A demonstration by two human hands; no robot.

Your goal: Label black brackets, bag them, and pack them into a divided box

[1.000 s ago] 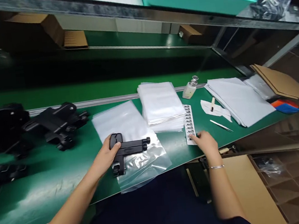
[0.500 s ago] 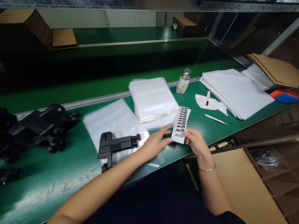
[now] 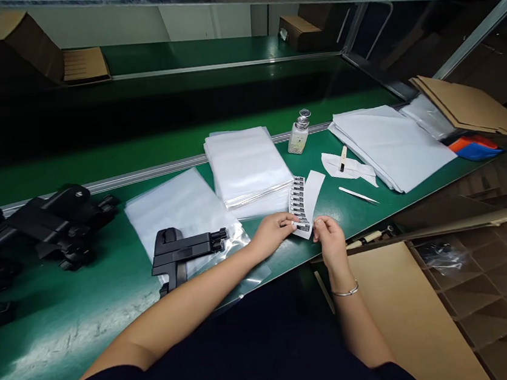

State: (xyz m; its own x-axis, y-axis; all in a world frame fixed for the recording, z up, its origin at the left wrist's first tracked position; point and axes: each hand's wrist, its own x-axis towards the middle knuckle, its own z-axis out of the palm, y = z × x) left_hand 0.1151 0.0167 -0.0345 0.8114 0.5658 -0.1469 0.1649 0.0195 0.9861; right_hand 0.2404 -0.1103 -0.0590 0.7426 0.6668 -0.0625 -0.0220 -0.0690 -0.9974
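Both hands meet over the near edge of the green table (image 3: 88,306). My left hand (image 3: 273,231) and my right hand (image 3: 329,239) pinch the lower end of a white label sheet (image 3: 306,199) with a column of dark stickers, and the sheet curls upward between them. A black plastic bracket (image 3: 179,253) lies alone on a clear plastic bag (image 3: 183,213) to the left of my left forearm. A stack of clear bags (image 3: 247,165) sits just beyond the sheet.
Several black brackets (image 3: 51,228) are piled at the left. A small bottle (image 3: 299,132), tweezers (image 3: 358,195), a scrap with a stick (image 3: 346,164) and a pile of white sheets (image 3: 390,144) lie to the right. Cardboard (image 3: 468,106) and a divided carton (image 3: 495,303) are at the right.
My left hand let go of the black bracket and crossed to the label sheet. My right hand lifted the sheet off the table, and both hands now pinch its lower end.
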